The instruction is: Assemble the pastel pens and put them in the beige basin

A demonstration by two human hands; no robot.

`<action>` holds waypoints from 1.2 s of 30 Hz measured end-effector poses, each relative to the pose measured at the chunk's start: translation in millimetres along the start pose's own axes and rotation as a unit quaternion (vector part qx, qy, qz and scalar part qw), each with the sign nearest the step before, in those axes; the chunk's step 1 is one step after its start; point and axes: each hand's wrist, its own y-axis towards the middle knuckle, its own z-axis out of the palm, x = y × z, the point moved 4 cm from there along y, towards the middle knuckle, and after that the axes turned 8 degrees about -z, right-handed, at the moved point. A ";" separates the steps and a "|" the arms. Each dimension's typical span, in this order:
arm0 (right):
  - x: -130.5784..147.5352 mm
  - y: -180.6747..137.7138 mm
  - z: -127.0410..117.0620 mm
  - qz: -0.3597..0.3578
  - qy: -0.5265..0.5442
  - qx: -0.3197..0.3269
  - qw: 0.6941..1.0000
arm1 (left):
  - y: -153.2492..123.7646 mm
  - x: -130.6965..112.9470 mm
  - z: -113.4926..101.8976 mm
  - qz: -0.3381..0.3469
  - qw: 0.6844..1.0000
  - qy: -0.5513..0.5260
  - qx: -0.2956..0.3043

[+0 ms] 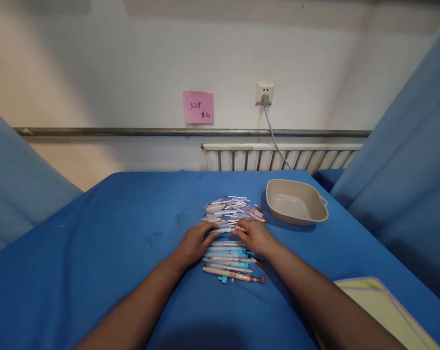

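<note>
My left hand (pixel 197 243) and my right hand (pixel 255 235) are closed on opposite ends of a pale pen (pixel 225 230), which lies crosswise between them. The fingertips partly cover its ends. Nearer to me is a row of pens (pixel 225 254) laid side by side, in white, blue and turquoise. A peach-coloured pen (pixel 230 273) with a brown knob at its right end lies at the front of that row. Beyond my hands is a looser heap of pens (pixel 229 206), some white, some pink-patterned, pointing in slightly different directions.
A beige basin (pixel 296 201) with a small side handle stands right of the pens on the blue-covered table (pixel 107 253). A yellow cloth (pixel 383 306) lies at the lower right, partly behind my right arm. A radiator (pixel 278 158) and wall stand behind; blue curtains (pixel 402 141) flank both sides.
</note>
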 end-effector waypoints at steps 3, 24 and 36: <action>-6.2 -0.8 -2.1 0.005 -0.041 0.017 0.999 | 1.3 8.2 -3.6 -0.010 1.000 0.013 0.000; -3.8 -4.0 -5.3 -0.037 -0.078 0.031 0.996 | 3.1 6.7 -5.8 -0.020 0.997 0.058 -0.041; 11.7 -6.1 5.6 -0.061 -0.076 0.133 0.986 | -0.5 -2.4 -2.5 -0.025 0.996 0.075 0.039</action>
